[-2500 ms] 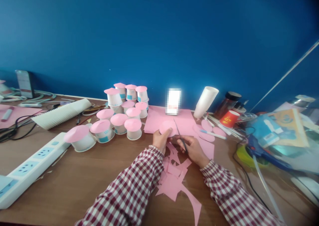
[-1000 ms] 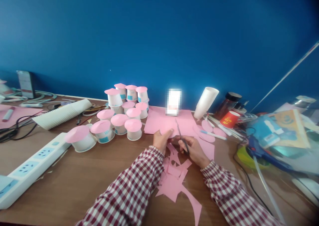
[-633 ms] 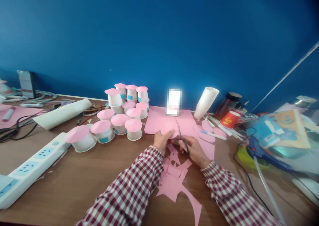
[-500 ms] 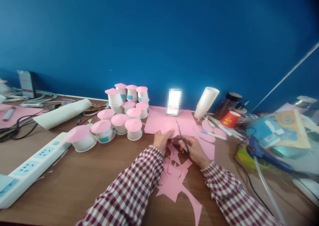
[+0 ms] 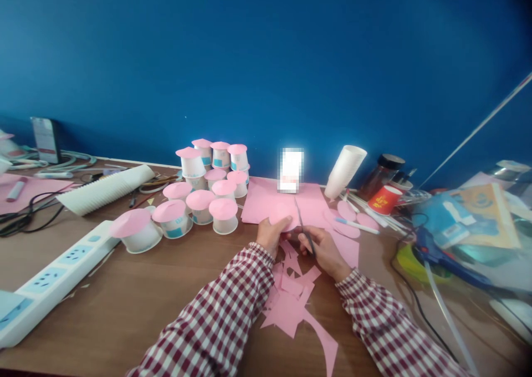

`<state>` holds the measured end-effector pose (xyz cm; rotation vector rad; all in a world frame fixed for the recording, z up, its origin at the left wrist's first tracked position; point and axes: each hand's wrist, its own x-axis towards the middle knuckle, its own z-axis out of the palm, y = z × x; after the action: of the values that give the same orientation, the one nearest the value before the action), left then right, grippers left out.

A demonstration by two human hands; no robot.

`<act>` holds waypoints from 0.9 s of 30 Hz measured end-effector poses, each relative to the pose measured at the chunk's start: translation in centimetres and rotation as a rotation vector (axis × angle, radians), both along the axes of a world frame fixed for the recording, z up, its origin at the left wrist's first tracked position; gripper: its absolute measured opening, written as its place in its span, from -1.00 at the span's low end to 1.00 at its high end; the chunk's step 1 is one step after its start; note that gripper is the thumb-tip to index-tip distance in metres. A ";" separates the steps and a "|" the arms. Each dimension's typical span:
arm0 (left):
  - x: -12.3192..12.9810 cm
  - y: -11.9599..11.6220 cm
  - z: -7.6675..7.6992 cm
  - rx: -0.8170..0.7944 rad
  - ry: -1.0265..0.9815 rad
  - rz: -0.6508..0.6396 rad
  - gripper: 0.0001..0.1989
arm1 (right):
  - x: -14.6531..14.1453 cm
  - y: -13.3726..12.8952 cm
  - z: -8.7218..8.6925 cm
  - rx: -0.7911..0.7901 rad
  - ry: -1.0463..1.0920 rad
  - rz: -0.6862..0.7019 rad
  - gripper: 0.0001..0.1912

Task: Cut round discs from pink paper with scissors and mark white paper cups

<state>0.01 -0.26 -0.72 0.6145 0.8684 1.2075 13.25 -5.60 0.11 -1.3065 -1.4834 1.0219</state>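
Observation:
My left hand [image 5: 270, 234] pinches a piece of pink paper [image 5: 286, 213], which blends into the pink sheets [image 5: 258, 199] lying behind it. Closed around the handles of dark scissors [image 5: 306, 236] is my right hand [image 5: 326, 250]; the blades point away from me, up against the paper's right edge. Pink paper scraps [image 5: 286, 307] lie between my forearms, below both hands. To the right of the scissors are cut pink ovals [image 5: 347, 227] with a capped marker [image 5: 353, 225] across them.
Several upturned paper cups [image 5: 224, 225] with pink paper tops stand at left, some stacked. A white power strip [image 5: 54, 280] lies front left, near a ribbed cup stack [image 5: 106, 189]. Another cup stack [image 5: 344, 171] leans by the blue wall. A red cup [image 5: 384, 199] and a blue glue gun [image 5: 449, 263] are right.
Almost nothing differs. The whole view has shifted very slightly; both hands keep their hold on the paper and the scissors.

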 end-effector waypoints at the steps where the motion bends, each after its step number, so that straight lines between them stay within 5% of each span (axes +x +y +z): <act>1: 0.0 0.0 0.0 0.002 -0.001 0.001 -0.68 | 0.0 0.0 0.0 0.004 -0.006 0.000 -0.61; 27: 0.0 -0.1 0.3 -0.012 -0.008 0.006 -0.65 | 0.0 0.0 -0.2 -0.006 0.005 0.004 -0.61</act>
<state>0.01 -0.33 -0.44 0.5972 0.8708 1.2086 13.24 -5.57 -0.10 -1.3050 -1.4809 1.0314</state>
